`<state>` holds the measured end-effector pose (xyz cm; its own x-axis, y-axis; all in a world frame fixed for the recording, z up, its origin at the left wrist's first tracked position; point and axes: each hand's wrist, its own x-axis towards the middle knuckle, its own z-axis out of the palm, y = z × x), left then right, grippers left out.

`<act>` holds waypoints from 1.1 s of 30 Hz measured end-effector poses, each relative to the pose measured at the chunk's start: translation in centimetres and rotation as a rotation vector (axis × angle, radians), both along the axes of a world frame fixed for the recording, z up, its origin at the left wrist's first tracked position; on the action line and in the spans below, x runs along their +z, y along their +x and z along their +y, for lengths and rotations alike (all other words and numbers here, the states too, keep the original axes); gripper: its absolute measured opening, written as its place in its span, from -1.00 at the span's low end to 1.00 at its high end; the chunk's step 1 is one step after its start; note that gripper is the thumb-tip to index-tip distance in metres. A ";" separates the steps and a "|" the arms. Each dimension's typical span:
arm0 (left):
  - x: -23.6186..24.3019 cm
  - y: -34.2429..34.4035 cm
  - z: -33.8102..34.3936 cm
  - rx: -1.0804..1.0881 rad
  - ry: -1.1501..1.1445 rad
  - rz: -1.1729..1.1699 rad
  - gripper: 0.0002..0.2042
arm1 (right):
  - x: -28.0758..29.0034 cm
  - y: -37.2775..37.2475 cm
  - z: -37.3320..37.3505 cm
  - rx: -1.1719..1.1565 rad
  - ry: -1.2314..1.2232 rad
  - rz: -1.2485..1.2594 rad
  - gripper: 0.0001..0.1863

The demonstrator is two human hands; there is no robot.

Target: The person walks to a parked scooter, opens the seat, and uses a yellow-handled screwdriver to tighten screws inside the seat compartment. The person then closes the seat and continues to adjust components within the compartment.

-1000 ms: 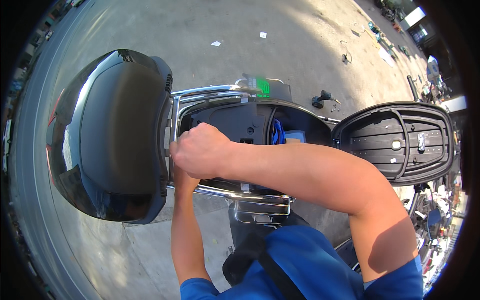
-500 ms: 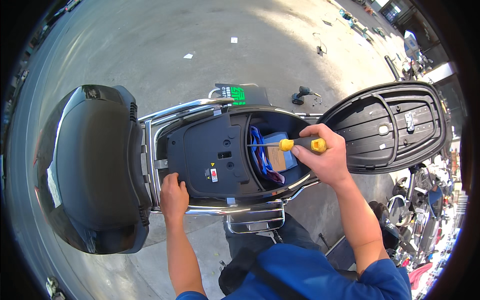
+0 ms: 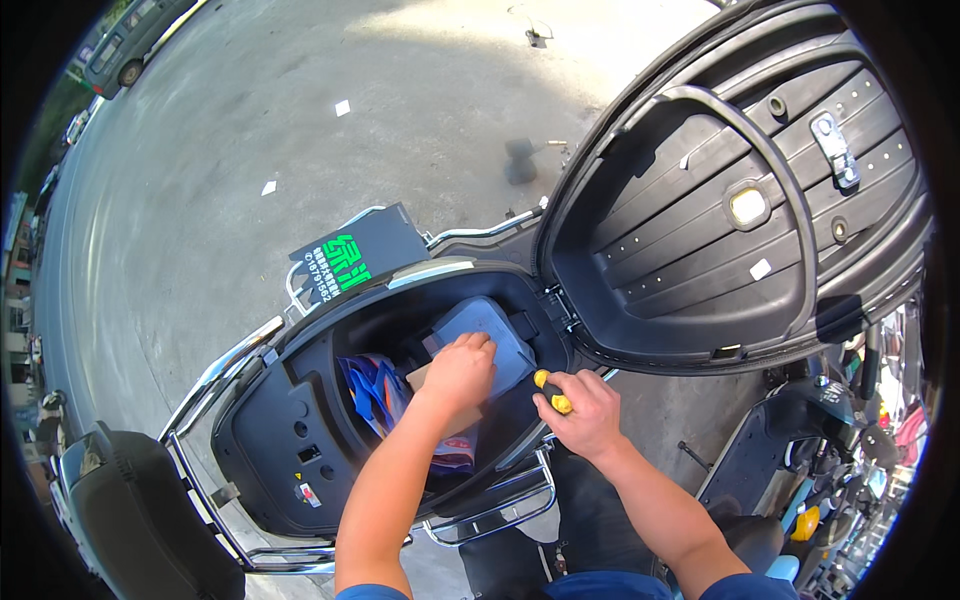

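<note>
My right hand (image 3: 582, 412) is closed around a screwdriver (image 3: 553, 392) with a yellow and black handle, at the near right rim of a scooter's storage compartment (image 3: 510, 425). Its shaft points up and left toward a blue-grey box (image 3: 480, 322) lying inside. My left hand (image 3: 462, 368) reaches into the compartment, fingers curled over the near side of that box and a brown cardboard piece (image 3: 418, 378). What the fingers grip is hidden. Left of the left hand lies a blue and red plastic packet (image 3: 373, 388), partly under the wrist.
The raised seat (image 3: 690, 220) stands hinged at the right, underside showing. A black panel (image 3: 275, 430) and chrome rails (image 3: 215, 365) lie left of the compartment, with a black rear box (image 3: 130, 510) beyond. A blurred power drill (image 3: 522, 160) rests on the ground; parked scooters (image 3: 800, 450) are at right.
My left hand has gone from the rear rail into the compartment. My right hand, still holding the screwdriver, has moved toward the near right rim. The view has shifted closer and turned.
</note>
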<state>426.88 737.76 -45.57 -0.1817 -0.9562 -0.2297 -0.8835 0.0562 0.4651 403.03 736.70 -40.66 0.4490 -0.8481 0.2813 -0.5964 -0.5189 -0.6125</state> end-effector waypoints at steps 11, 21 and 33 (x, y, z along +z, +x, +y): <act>-18.4 -1.6 -9.4 -0.271 0.422 -0.435 -0.60 | -8.4 0.3 -3.5 0.124 -0.121 -0.080 -0.67; -15.2 1.1 -5.3 -0.419 0.905 -0.412 -0.66 | -8.7 1.8 -3.8 0.196 -0.030 0.041 -0.72; -27.8 -4.0 -5.8 1.564 0.096 0.441 -0.57 | -8.4 1.8 -4.7 0.380 0.162 0.131 -0.73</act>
